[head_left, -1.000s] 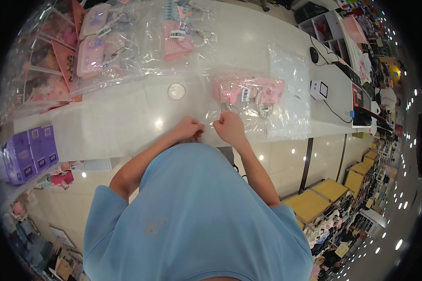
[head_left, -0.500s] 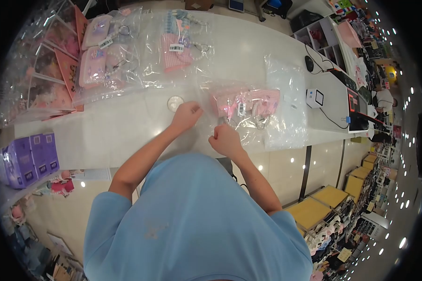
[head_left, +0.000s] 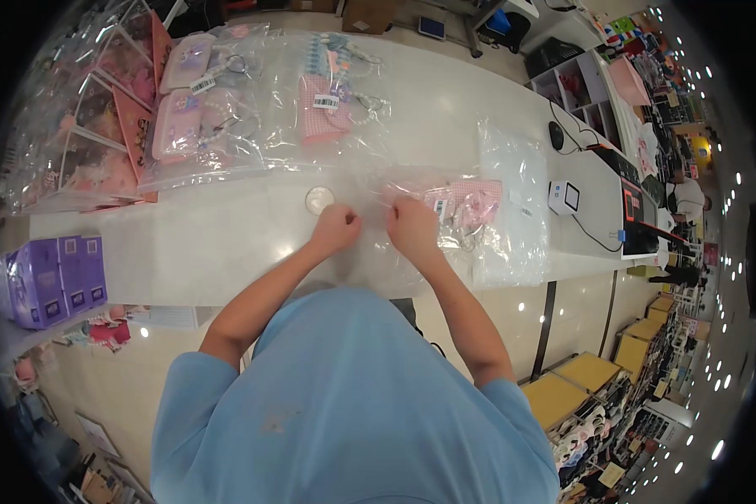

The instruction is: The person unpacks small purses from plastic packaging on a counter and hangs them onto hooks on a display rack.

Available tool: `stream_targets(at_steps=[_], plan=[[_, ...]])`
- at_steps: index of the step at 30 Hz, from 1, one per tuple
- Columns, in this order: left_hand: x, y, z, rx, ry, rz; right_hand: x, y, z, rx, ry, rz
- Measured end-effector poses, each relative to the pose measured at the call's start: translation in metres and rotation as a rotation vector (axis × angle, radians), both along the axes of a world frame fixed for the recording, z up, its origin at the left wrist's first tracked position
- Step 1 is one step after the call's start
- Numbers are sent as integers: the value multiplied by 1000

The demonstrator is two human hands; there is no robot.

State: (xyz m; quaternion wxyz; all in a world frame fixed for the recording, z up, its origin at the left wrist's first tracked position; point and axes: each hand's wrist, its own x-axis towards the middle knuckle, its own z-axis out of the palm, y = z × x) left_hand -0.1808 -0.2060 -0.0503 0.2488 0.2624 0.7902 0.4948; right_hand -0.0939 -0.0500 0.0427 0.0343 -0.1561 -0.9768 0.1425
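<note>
My right hand (head_left: 413,228) is closed at the left end of a clear plastic bag (head_left: 448,249), its fingertips pressed to the film. Inside this bag lie a pink gingham pouch (head_left: 482,186) and a bead strap, with a white barcode label (head_left: 440,207) showing. My left hand (head_left: 338,228) is also closed, just left of the bag's end and above the tabletop. Whatever its fingers hold is hidden or too thin to see. Close to the left fingertips a roll of clear tape (head_left: 319,199) lies flat on the white table (head_left: 218,239).
Bagged pink pouches (head_left: 176,126) and another bagged gingham pouch (head_left: 323,126) lie at the back left. Purple boxes (head_left: 46,281) stand at the left edge. More clear bags (head_left: 512,244) lie right, near a small white device (head_left: 563,197) and a black mouse (head_left: 555,135).
My right hand has moved up along the bag's left end. My left hand has dropped slightly and stays closed. The whole view has shifted a little.
</note>
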Motion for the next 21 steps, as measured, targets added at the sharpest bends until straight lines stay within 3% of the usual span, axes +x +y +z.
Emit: stream_targets(at_steps=[2, 6, 8, 15, 21], plan=[[-2, -4, -8, -52, -1, -37, 2, 8, 23, -97, 74, -139], [-9, 1, 6, -95, -10, -130, 6, 7, 40, -122, 49, -132], [-7, 9, 19, -3, 143, -5, 7, 2, 37, -125, 6, -111], [-25, 23, 10, 70, 143, 40, 1, -7, 7, -1, -16, -72], [-24, 19, 4, 108, -59, 37, -20, -16, -10, 81, -102, 36]])
